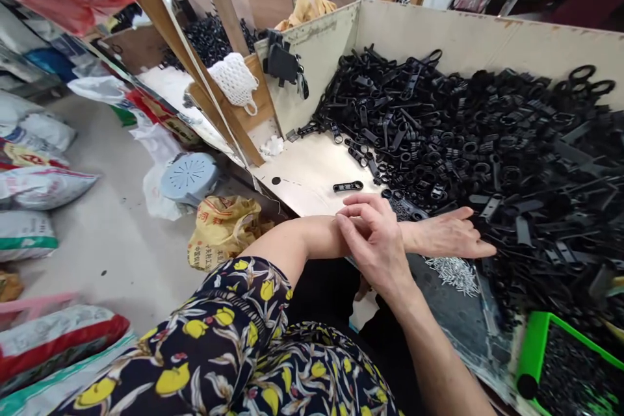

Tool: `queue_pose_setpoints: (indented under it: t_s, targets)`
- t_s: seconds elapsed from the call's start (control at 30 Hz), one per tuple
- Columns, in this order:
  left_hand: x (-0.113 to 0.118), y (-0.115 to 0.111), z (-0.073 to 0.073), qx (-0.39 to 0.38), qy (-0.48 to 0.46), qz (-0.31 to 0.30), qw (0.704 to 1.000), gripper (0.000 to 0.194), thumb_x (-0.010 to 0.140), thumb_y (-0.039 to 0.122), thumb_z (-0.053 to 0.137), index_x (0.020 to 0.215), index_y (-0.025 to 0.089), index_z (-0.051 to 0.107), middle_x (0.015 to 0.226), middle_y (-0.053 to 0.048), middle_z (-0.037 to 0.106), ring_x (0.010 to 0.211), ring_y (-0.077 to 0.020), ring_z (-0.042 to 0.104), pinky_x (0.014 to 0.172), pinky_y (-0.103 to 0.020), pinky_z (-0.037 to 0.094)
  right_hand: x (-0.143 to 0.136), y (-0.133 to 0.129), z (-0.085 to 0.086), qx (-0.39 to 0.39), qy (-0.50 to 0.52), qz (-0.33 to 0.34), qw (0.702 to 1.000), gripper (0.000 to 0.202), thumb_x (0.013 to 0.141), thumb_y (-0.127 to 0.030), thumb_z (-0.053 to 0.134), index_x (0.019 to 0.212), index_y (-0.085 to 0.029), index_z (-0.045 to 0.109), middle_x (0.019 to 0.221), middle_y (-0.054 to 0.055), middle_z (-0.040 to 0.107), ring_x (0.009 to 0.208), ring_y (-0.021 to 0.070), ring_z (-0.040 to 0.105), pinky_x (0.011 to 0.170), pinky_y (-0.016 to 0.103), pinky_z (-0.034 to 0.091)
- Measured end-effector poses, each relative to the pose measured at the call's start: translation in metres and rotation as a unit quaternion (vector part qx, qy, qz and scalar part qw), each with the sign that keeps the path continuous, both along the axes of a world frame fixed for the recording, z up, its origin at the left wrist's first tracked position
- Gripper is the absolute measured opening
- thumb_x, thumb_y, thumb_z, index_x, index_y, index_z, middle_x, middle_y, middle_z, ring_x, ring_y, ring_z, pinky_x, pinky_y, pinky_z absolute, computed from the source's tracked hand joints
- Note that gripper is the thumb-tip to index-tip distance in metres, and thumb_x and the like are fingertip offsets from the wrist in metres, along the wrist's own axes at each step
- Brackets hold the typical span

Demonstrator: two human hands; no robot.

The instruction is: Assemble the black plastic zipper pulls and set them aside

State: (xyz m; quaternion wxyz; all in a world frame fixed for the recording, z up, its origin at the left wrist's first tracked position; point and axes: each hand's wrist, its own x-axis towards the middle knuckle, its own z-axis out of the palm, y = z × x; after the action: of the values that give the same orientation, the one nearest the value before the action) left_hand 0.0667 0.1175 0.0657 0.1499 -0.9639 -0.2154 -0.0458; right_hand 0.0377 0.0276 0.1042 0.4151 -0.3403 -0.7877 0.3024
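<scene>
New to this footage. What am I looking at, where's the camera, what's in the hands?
There is no machine here: a person works with bare hands, filmed by one camera worn on the head, looking down. The left hand lies flat at the edge of a big heap of black plastic parts in a walled table. The right hand rests on the left wrist. Neither hand holds anything. A small pile of metal pins lies just below the left hand, and a green tray sits at the lower right.

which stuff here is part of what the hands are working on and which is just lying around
In hand:
- left hand, flat by the black plastic parts
- right hand, resting on the left forearm
- small metal pins
- green tray

Lying about:
- sacks on the floor
- grey stool
- yellow bag
- white mesh pouch
</scene>
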Motion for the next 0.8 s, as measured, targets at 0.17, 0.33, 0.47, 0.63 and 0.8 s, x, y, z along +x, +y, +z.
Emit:
queue_pose_setpoints:
  t_s: [0.17, 0.33, 0.47, 0.63, 0.8]
  targets:
    - [0.000, 0.001, 0.003, 0.003, 0.068, -0.002, 0.998, 0.058, 0.101, 0.000, 0.027, 0.140, 0.022, 0.063, 0.124, -0.018, 0.071, 0.112, -0.0251, 0.068, 0.108, -0.054, 0.036, -0.003, -0.007, 0.006, 0.014, -0.005, 0.050, 0.999, 0.006, 0.098, -0.025, 0.064, 0.095, -0.025, 0.070, 0.114, 0.006, 0.072, 0.109, 0.0259, 0.064, 0.096, 0.047, 0.048]
    - [0.002, 0.003, 0.003, 0.018, 0.079, -0.005, 0.997, 0.061, 0.101, -0.001, 0.021, 0.138, 0.021, 0.064, 0.124, -0.017, 0.071, 0.114, -0.0241, 0.068, 0.112, -0.051, 0.036, -0.002, -0.003, 0.006, 0.026, -0.004, 0.015, 1.000, 0.008, 0.096, -0.024, 0.064, 0.091, -0.024, 0.070, 0.102, 0.006, 0.072, 0.101, 0.0254, 0.064, 0.092, 0.046, 0.050]
    - [0.003, 0.011, -0.012, 0.013, 0.045, -0.013, 0.999, 0.056, 0.100, -0.002, 0.028, 0.133, 0.020, 0.068, 0.120, -0.015, 0.072, 0.110, -0.0237, 0.069, 0.112, -0.049, 0.037, -0.007, -0.006, 0.013, 0.035, 0.008, 0.059, 0.998, 0.007, 0.093, -0.021, 0.065, 0.088, -0.024, 0.069, 0.101, 0.005, 0.073, 0.098, 0.0243, 0.064, 0.090, 0.044, 0.051]
    - [-0.002, 0.019, -0.026, -0.019, -0.090, -0.032, 0.995, 0.043, 0.100, -0.002, 0.034, 0.103, 0.014, 0.073, 0.097, -0.010, 0.075, 0.093, -0.0209, 0.068, 0.104, -0.041, 0.041, -0.012, -0.002, 0.009, 0.045, -0.061, 0.035, 0.997, 0.008, 0.090, -0.016, 0.066, 0.084, -0.022, 0.066, 0.098, 0.004, 0.070, 0.099, 0.0229, 0.061, 0.090, 0.040, 0.049]
    - [-0.027, 0.022, -0.021, -0.080, -0.146, 0.032, 0.986, 0.040, 0.100, -0.001, 0.034, 0.090, 0.014, 0.070, 0.090, -0.008, 0.074, 0.087, -0.0183, 0.063, 0.106, -0.042, 0.040, 0.016, -0.001, 0.010, 0.052, -0.087, -0.025, 0.995, 0.008, 0.091, -0.017, 0.065, 0.084, -0.022, 0.065, 0.099, 0.004, 0.070, 0.102, 0.0223, 0.061, 0.095, 0.041, 0.048]
